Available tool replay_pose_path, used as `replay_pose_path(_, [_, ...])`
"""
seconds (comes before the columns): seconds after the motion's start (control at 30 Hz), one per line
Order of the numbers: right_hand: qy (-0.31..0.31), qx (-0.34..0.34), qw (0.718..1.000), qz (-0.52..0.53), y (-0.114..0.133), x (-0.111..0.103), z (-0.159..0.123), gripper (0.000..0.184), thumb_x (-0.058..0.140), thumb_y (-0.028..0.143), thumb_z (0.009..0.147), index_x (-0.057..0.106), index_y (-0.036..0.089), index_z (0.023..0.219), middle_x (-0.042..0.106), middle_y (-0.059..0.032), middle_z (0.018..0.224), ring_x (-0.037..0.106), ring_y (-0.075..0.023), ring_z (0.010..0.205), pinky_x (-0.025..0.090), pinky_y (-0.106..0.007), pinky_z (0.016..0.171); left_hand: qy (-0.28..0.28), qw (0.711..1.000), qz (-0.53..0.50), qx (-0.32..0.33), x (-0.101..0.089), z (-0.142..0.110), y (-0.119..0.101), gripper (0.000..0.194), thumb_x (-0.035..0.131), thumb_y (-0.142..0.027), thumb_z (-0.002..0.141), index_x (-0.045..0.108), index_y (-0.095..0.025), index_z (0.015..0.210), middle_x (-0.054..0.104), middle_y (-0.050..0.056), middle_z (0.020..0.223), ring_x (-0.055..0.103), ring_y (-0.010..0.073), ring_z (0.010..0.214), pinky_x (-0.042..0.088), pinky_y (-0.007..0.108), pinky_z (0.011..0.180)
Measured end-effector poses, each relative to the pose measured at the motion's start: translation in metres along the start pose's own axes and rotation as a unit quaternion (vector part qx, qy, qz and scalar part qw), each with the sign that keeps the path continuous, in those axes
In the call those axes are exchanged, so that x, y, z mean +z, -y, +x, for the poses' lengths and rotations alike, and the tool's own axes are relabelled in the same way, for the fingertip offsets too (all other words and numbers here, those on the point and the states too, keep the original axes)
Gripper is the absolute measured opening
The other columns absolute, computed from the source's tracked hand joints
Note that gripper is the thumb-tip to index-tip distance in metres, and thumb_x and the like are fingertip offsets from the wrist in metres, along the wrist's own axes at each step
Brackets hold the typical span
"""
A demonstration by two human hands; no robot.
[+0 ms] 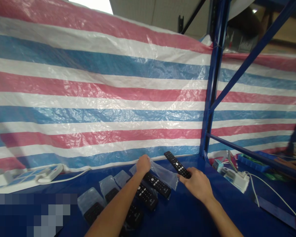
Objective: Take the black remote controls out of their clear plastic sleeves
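Note:
My right hand (pixel 198 184) is wrapped round the lower end of a black remote control (pixel 175 162), which points up and to the left above the blue tabletop. Closed fingers on my left hand (pixel 143 164) grip the end of a clear plastic bag (pixel 164 173). From there the bag stretches towards my right hand, and its far end lies beside the fingers. Below the bag lies another black remote (pixel 158 185). Several more remotes, such as one nearby (pixel 146 197), lie in a slanted row with clear bags (pixel 108 185) about them. My left forearm partly hides that row.
Behind the table (pixel 185 214) hangs a striped plastic sheet (pixel 101 98). A blue metal post (pixel 210 85) rises at the right. White power strips (pixel 51 172) with cords lie at left, and a white socket block (pixel 239 181) at right. Another person's hand (pixel 292 164) shows at far right.

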State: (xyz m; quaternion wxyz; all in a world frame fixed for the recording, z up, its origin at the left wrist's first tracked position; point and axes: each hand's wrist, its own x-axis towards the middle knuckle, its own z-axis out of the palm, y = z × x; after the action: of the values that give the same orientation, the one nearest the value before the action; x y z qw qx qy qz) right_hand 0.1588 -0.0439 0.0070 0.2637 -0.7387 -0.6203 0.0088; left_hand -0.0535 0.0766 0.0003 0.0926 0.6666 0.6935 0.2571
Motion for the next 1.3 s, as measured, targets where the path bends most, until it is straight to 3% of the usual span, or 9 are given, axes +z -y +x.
replay_pose_path(0.17, [-0.066, 0.044, 0.997, 0.016, 0.003, -0.006, -0.001, 0.037, 0.052, 0.057, 0.08, 0.063, 0.023, 0.072, 0.07, -0.0051, 0.078, 0.067, -0.0235, 0.074, 0.034, -0.026, 0.053, 0.01, 1.0, 0.01, -0.016, 0.004, 0.005, 0.002, 0.021, 0.046, -0.019, 0.089, 0.066, -0.015, 0.094, 0.07, 0.011, 0.102, 0.064, 0.02, 0.1, 0.045, 0.024, 0.081])
replay_pose_path(0.3, [-0.117, 0.026, 0.992, 0.038, 0.008, -0.006, -0.004, 0.036, 0.052, 0.056, 0.081, 0.064, 0.022, 0.073, 0.069, -0.004, 0.078, 0.066, -0.0213, 0.071, 0.035, -0.026, 0.054, 0.016, 0.999, 0.014, -0.026, 0.011, 0.003, -0.002, 0.022, 0.045, -0.018, 0.09, 0.066, -0.012, 0.095, 0.07, 0.013, 0.101, 0.064, 0.0202, 0.099, 0.045, 0.024, 0.081])
replay_pose_path(0.47, [0.002, -0.076, 0.997, -0.001, 0.019, 0.008, -0.008, 0.024, 0.06, 0.045, 0.078, 0.066, 0.021, 0.075, 0.07, -0.0042, 0.08, 0.067, -0.022, 0.077, 0.04, -0.026, 0.061, 0.024, 0.999, 0.029, -0.011, 0.015, -0.004, -0.002, 0.021, 0.046, -0.019, 0.091, 0.065, -0.011, 0.097, 0.068, 0.014, 0.104, 0.063, 0.021, 0.099, 0.044, 0.025, 0.081])
replay_pose_path(0.57, [0.058, -0.086, 0.994, -0.045, 0.025, 0.018, -0.008, 0.024, 0.062, 0.043, 0.076, 0.069, 0.021, 0.084, 0.07, -0.0066, 0.087, 0.067, -0.0241, 0.082, 0.043, -0.027, 0.066, 0.03, 0.999, 0.045, 0.0, 0.012, -0.007, -0.001, 0.02, 0.046, -0.02, 0.091, 0.064, -0.011, 0.097, 0.067, 0.014, 0.105, 0.063, 0.0217, 0.099, 0.044, 0.026, 0.082])
replay_pose_path(0.8, [0.062, -0.054, 0.993, -0.082, 0.024, 0.029, -0.004, 0.035, 0.054, 0.048, 0.085, 0.068, 0.017, 0.094, 0.069, -0.0111, 0.101, 0.067, -0.0248, 0.091, 0.045, -0.028, 0.072, -0.005, 0.995, 0.089, 0.043, -0.006, -0.025, -0.007, 0.028, 0.039, -0.018, 0.093, 0.053, -0.008, 0.115, 0.058, 0.017, 0.12, 0.053, 0.0249, 0.114, 0.039, 0.032, 0.093])
replay_pose_path(0.9, [0.023, -0.051, 0.996, -0.07, 0.016, 0.029, -0.005, 0.033, 0.047, 0.046, 0.09, 0.065, 0.019, 0.097, 0.07, -0.0094, 0.102, 0.068, -0.0234, 0.088, 0.044, -0.028, 0.069, -0.011, 0.991, 0.103, 0.088, -0.016, -0.048, -0.015, 0.027, 0.039, -0.02, 0.093, 0.054, -0.011, 0.115, 0.056, 0.013, 0.122, 0.048, 0.0241, 0.117, 0.037, 0.032, 0.096])
replay_pose_path(1.03, [-0.007, -0.048, 0.997, -0.061, 0.006, 0.027, -0.006, 0.031, 0.041, 0.043, 0.093, 0.062, 0.021, 0.091, 0.071, -0.0067, 0.091, 0.069, -0.0229, 0.083, 0.041, -0.027, 0.064, 0.038, 0.973, 0.099, 0.205, -0.022, -0.103, -0.024, 0.027, 0.034, -0.021, 0.094, 0.06, -0.015, 0.098, 0.062, 0.009, 0.106, 0.055, 0.0213, 0.104, 0.042, 0.032, 0.089])
replay_pose_path(1.17, [0.006, -0.059, 0.997, -0.053, 0.004, 0.027, -0.007, 0.029, 0.041, 0.041, 0.094, 0.06, 0.021, 0.085, 0.072, -0.0053, 0.089, 0.069, -0.0227, 0.084, 0.04, -0.026, 0.063, 0.079, 0.954, 0.045, 0.286, -0.008, -0.166, -0.022, 0.026, 0.036, -0.025, 0.093, 0.061, -0.019, 0.091, 0.064, 0.005, 0.097, 0.059, 0.0196, 0.095, 0.045, 0.032, 0.084])
replay_pose_path(1.3, [0.03, -0.079, 0.995, -0.05, 0.008, 0.029, -0.01, 0.027, 0.042, 0.041, 0.093, 0.06, 0.021, 0.087, 0.072, -0.0057, 0.091, 0.069, -0.0237, 0.085, 0.041, -0.028, 0.065, 0.149, 0.937, 0.065, 0.309, 0.015, -0.198, -0.011, 0.015, 0.048, -0.024, 0.087, 0.062, -0.019, 0.092, 0.066, 0.006, 0.097, 0.061, 0.0209, 0.095, 0.048, 0.03, 0.081])
